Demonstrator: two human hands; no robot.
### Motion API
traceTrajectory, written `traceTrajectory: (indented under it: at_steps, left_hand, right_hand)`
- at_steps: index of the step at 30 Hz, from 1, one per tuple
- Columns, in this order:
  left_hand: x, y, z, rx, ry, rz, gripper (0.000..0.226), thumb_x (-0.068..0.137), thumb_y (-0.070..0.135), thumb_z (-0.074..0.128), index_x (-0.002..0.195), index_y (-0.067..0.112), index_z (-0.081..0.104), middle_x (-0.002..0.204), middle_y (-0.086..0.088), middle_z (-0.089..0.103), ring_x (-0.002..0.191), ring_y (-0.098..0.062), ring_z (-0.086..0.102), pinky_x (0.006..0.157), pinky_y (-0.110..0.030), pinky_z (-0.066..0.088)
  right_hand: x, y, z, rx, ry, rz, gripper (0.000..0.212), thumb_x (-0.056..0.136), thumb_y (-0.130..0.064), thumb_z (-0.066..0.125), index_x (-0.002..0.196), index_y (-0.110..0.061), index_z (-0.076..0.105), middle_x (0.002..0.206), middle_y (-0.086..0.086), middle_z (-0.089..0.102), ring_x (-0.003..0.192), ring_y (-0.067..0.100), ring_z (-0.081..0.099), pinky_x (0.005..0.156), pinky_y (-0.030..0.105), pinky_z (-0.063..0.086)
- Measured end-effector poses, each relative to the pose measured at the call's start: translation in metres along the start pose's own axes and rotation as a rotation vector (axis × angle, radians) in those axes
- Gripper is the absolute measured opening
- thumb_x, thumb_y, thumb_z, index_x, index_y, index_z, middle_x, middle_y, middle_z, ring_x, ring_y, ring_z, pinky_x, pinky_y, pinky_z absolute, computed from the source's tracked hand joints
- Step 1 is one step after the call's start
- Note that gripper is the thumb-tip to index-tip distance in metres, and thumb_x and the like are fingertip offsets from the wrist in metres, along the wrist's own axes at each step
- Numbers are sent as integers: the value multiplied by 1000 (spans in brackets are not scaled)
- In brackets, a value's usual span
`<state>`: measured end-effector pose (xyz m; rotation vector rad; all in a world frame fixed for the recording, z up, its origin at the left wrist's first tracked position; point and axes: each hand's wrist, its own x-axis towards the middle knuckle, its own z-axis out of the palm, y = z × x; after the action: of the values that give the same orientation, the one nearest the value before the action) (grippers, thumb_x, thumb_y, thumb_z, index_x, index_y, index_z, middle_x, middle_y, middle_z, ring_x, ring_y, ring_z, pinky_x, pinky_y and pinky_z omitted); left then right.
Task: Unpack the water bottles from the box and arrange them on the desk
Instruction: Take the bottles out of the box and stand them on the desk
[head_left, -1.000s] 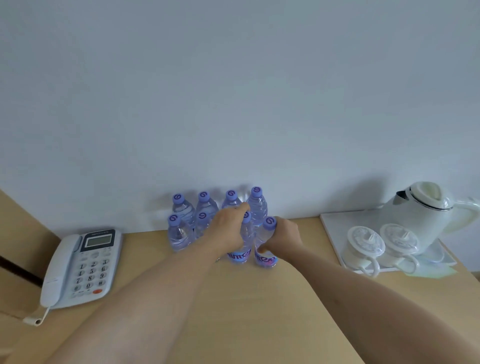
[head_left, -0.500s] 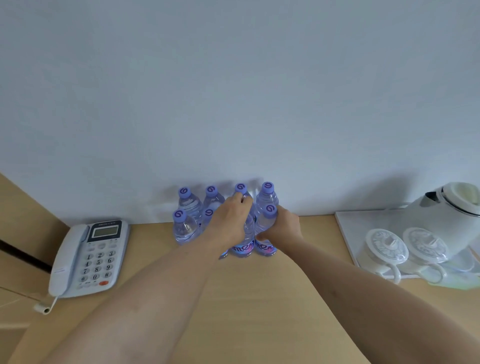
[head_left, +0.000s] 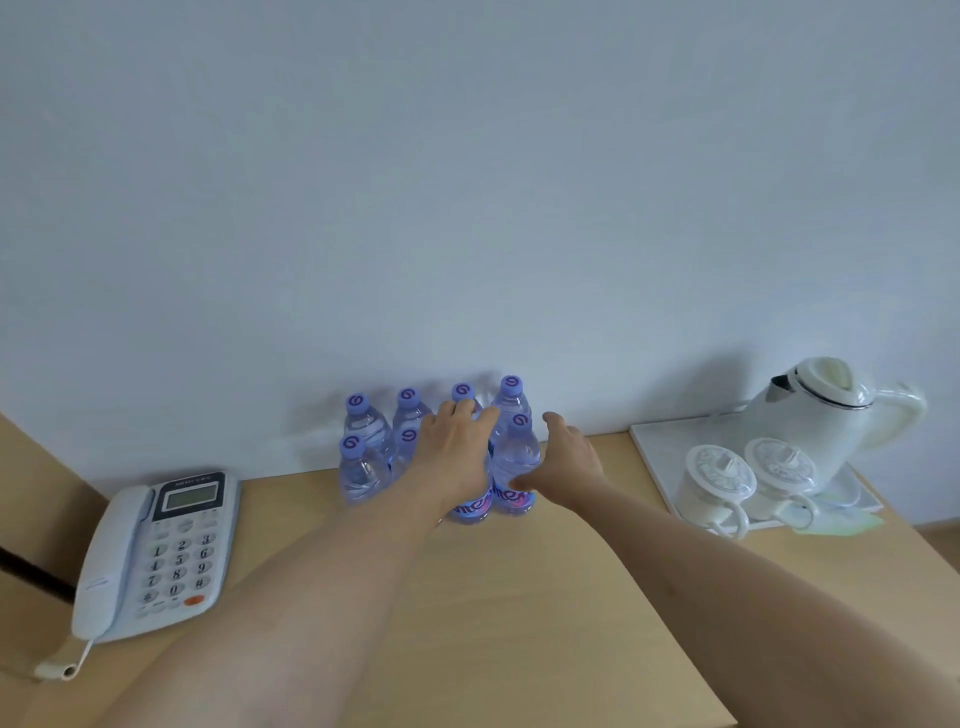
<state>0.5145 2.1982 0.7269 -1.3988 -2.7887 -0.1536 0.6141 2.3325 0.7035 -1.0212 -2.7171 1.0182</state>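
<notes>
Several clear water bottles with purple caps stand in two rows on the wooden desk (head_left: 519, 597) against the wall. My left hand (head_left: 460, 452) lies over the third front-row bottle (head_left: 470, 509), its fingers wrapped over the hidden cap; only the bottle's pink and blue label shows below. My right hand (head_left: 563, 465) hovers just right of the rightmost front bottle (head_left: 514, 462), fingers spread, thumb near its label, holding nothing. The box is not in view.
A white desk phone (head_left: 156, 556) sits at the left. At the right a white tray (head_left: 660, 452) carries a white kettle (head_left: 826, 415) and two lidded mugs (head_left: 719, 483). The white wall runs right behind the bottles.
Both front bottles were pushed back into line with the rows. My right hand has let go of the rightmost bottle and opened, moving slightly right.
</notes>
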Motion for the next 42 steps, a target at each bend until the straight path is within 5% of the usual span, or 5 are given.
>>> traceTrajectory:
  at_steps: [9, 28, 42]
  left_hand:
    - [-20, 29, -26, -154, 113, 101, 72, 66, 37, 73, 132, 27, 44, 127, 2, 47, 116, -24, 42, 85, -36, 40]
    - [-126, 247, -7, -210, -114, 620, 88, 65, 62, 65, 142, 36, 31, 151, 1, 30, 137, -23, 25, 107, -43, 35]
    - [-185, 422, 46, -60, -231, 736, 89, 73, 71, 56, 148, 35, 21, 157, -2, 20, 140, -28, 22, 108, -46, 33]
  right_hand:
    - [-73, 6, -39, -105, 146, 63, 104, 63, -39, 87, 148, -30, 28, 143, 2, 38, 131, 25, 35, 99, 42, 43]
    - [-325, 141, -93, -189, 401, 603, 118, 56, -52, 86, 150, -38, 17, 158, 6, 21, 139, 32, 26, 105, 48, 38]
    - [-450, 287, -118, -67, 379, 824, 118, 53, -54, 86, 148, -41, 17, 156, 0, 20, 138, 29, 27, 106, 48, 38]
